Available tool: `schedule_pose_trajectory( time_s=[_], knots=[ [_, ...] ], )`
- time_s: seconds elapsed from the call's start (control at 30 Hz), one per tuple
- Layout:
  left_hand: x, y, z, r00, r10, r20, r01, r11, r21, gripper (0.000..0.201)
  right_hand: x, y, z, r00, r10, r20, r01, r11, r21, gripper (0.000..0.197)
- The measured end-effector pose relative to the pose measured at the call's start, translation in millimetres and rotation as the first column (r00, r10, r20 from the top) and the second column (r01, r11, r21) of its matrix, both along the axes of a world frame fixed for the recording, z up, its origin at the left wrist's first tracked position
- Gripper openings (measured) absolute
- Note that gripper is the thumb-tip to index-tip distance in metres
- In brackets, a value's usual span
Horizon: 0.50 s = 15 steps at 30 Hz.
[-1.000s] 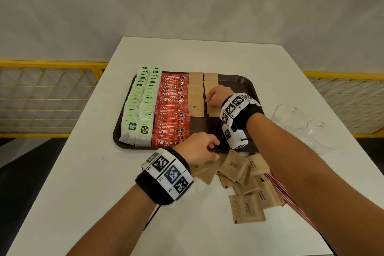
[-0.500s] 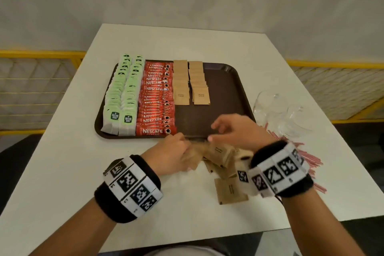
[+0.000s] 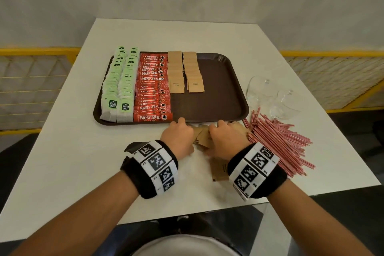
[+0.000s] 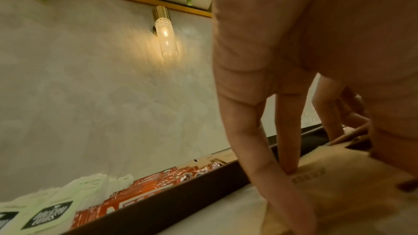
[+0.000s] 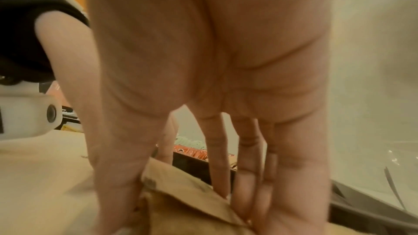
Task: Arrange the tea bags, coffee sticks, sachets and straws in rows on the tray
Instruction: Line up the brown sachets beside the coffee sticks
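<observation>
A brown tray (image 3: 212, 97) holds two rows of green tea bags (image 3: 118, 87), a row of red coffee sticks (image 3: 152, 89) and two short rows of brown sugar sachets (image 3: 176, 77). Loose brown sachets (image 3: 202, 138) lie piled on the table just in front of the tray. My left hand (image 3: 178, 135) and right hand (image 3: 224, 137) are both down on this pile. In the right wrist view, thumb (image 5: 117, 167) and fingers (image 5: 248, 167) pinch sachets (image 5: 181, 181). In the left wrist view, fingers (image 4: 287, 149) curl onto a sachet (image 4: 328, 185). Red-striped straws (image 3: 276, 141) lie heaped to the right.
Two clear glass cups (image 3: 259, 89) (image 3: 286, 104) stand right of the tray, behind the straws. One sachet (image 3: 219, 169) lies nearer me, beside my right wrist. The white table (image 3: 83, 162) ends close to my body. Yellow railings run along both sides.
My right hand has come back from the sachet row on the tray to the loose pile, joining my left hand there. The view has pulled back and the straws now show.
</observation>
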State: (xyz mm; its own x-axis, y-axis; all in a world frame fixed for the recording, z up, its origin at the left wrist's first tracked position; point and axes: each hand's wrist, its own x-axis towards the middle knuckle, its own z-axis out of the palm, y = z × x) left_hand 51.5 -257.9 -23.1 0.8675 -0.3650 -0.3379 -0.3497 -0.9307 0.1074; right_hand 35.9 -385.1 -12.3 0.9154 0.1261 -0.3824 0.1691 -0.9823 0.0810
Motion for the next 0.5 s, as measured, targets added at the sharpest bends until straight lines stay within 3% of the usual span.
schedule_pose_trajectory(
  time_s=[0.17, 0.27, 0.3, 0.4, 0.5],
  knots=[
    [-5.5, 2.9, 4.6, 0.997, 0.000, 0.078, 0.005, 0.998, -0.060, 0.028, -10.0, 7.0, -0.5, 0.980, 0.156, 0.123, -0.147, 0.986, -0.080, 0.039],
    [-3.7, 16.1, 13.5, 0.994, 0.093, 0.061, -0.078, 0.974, -0.211, 0.016, -13.1, 7.2, 0.8, 0.971, 0.126, 0.203, -0.125, 0.992, -0.016, 0.027],
    [-2.0, 23.0, 15.6, 0.989, 0.142, 0.031, -0.128, 0.950, -0.284, 0.010, -12.9, 6.7, 1.2, 0.969, 0.103, 0.226, -0.107, 0.994, 0.003, 0.025],
    [1.3, 43.9, 17.0, 0.954, 0.281, -0.108, -0.298, 0.827, -0.477, 0.030, -11.7, 3.4, 4.5, 0.960, 0.002, 0.281, -0.036, 0.993, 0.114, 0.021],
    [-1.3, 61.3, 15.5, 0.909, 0.363, -0.203, -0.410, 0.695, -0.590, 0.033, -10.2, -4.1, 8.3, 0.942, -0.101, 0.319, 0.028, 0.974, 0.227, 0.012]
  ],
)
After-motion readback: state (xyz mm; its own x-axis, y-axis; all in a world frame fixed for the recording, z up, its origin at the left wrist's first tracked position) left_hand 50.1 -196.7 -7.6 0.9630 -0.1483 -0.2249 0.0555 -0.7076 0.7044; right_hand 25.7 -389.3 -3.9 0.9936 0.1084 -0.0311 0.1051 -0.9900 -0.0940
